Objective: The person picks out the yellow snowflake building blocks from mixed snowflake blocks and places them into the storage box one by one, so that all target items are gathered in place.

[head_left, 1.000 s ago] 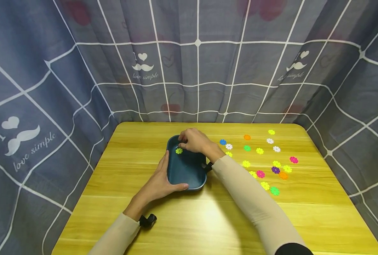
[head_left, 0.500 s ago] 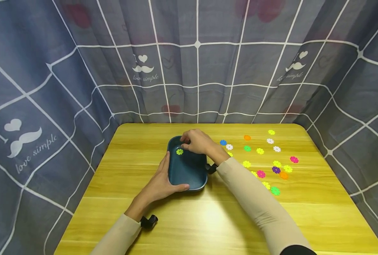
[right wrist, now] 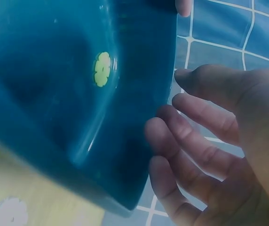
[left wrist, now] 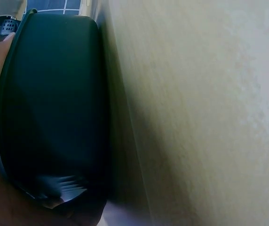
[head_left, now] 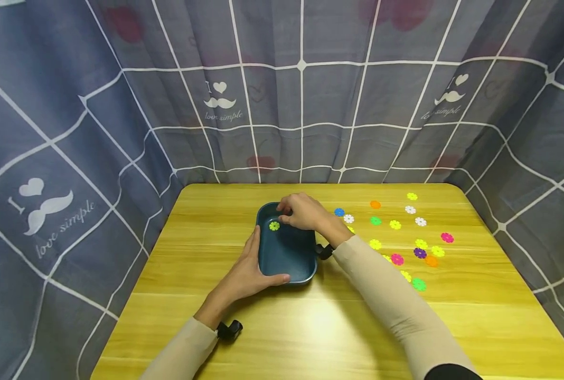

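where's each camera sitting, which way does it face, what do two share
Head: on the head, facing forward and down at blue bin, table and curtain; left hand, right hand and sleeves show.
Left wrist: on that wrist, facing the bin's outer wall and the table; part of the left hand shows, a sleeve at top left.
Right wrist: on that wrist, facing into the bin, curtain beyond; right hand right, another fingertip at top.
Head and right wrist share the yellow flower piece inside.

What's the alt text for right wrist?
Empty right hand, fingers loosely bent, at the edge of a blue-green tub with one yellow-green flower-shaped piece inside. A pale piece lies on the table, lower left; gridded curtain behind.
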`<state>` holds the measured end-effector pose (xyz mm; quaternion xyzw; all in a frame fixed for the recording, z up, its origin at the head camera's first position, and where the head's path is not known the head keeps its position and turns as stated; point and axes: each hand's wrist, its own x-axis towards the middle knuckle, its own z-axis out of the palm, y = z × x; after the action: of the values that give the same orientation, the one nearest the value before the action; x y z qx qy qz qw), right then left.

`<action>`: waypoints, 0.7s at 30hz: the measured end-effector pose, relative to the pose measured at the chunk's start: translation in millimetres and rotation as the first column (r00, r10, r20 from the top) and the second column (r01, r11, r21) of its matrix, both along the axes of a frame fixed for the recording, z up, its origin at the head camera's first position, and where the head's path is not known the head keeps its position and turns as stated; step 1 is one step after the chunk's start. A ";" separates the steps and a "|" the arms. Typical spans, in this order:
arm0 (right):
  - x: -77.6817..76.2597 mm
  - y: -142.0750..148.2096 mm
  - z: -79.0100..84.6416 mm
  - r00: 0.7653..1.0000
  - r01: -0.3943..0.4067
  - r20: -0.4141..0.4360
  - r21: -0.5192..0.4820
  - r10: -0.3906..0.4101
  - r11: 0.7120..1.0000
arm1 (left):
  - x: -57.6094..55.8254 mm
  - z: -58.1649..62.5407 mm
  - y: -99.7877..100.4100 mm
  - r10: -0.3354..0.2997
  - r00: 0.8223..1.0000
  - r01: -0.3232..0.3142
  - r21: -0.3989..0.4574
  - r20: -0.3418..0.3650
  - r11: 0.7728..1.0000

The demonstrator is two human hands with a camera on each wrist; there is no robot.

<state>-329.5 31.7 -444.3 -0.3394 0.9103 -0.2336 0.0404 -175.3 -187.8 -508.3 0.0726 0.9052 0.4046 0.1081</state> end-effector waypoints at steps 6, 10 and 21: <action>4.8 14.7 -0.9 1.000 0.010 -0.017 -0.023 -0.011 1.000 | 1.0 0.5 3.2 0.010 1.000 -0.010 0.003 0.003 1.000; 8.7 25.6 -3.9 0.999 0.019 -0.031 -0.046 -0.021 0.999 | 0.0 -1.5 1.8 0.013 1.000 -0.013 0.002 -0.005 1.000; 19.0 60.4 -6.4 0.999 0.027 -0.040 -0.125 -0.032 0.992 | 0.0 -5.5 -1.7 0.025 1.000 -0.025 -0.007 -0.008 1.000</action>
<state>-310.6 92.1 -450.7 -0.3326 0.8995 -0.2834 -0.0032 -175.3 -189.6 -513.8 0.0625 0.9078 0.4026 0.0998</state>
